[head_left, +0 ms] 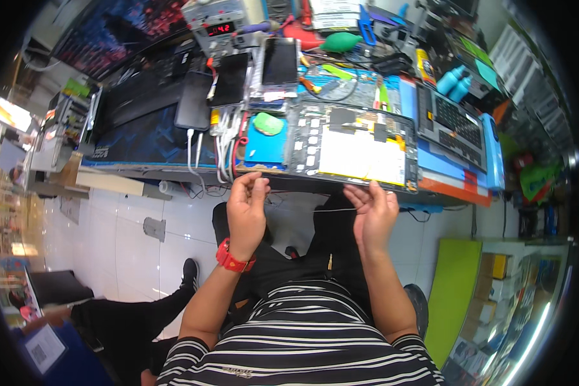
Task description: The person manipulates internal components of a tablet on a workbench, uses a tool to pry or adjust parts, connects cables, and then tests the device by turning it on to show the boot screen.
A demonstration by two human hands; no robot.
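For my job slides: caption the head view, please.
Left hand by the workbench edge, right hand close to an opened tablet-like device.

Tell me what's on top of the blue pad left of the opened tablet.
A rounded green lump and a small white piece. The blue pad's surface beneath the lump is covered, so I can't see it.

2 hands (248,209) | 1 tablet (361,154) | 2 blue bottles (450,79) | 1 wristwatch (224,255)
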